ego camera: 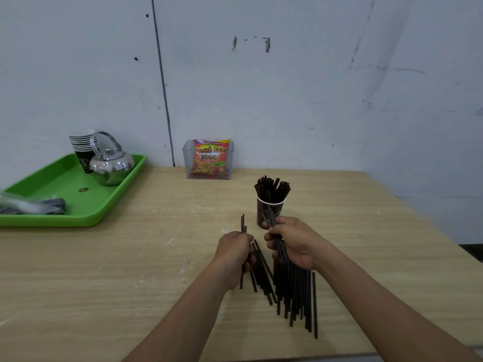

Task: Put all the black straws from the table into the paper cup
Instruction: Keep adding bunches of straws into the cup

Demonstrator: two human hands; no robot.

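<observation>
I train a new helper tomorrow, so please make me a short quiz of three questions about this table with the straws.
1. True or false: the paper cup already holds black straws.
2. What does the left hand grip? A) a few straws B) the cup C) nothing
3. Fill in: on the green tray, beside the stacked cups, stands a steel ____.
Key: 1 true; 2 A; 3 kettle.
</observation>
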